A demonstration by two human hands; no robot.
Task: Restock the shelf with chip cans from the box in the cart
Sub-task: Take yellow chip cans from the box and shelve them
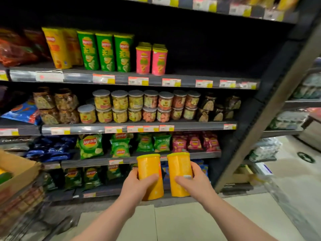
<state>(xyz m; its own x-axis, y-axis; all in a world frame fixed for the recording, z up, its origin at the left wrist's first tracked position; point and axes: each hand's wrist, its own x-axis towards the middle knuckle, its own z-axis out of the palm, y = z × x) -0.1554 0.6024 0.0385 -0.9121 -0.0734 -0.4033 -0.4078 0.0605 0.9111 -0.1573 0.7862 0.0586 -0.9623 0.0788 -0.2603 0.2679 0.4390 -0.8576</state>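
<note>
We hold two yellow cans upright, low before the shelves. The left hand [138, 185] wraps the left can [149, 164] and the right hand [196, 181] wraps the right can [178, 167]. The can shelf [217, 75] is well above (gap right of the pink cans [151, 60]). Risk: raising both at once, a can could slip or topple the pink cans.

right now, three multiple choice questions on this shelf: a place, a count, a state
1. Where do the pink cylindrical chip cans stand? A) left of the green cylindrical chip cans B) right of them C) on the floor
2. How many green cans in front? A) three B) one C) six
3. The left hand and right hand? A) both empty B) one empty C) they grip two yellow cylindrical chip cans
B: pink sits right of green. A: three green fronts show. C: one can in each hand.
</note>
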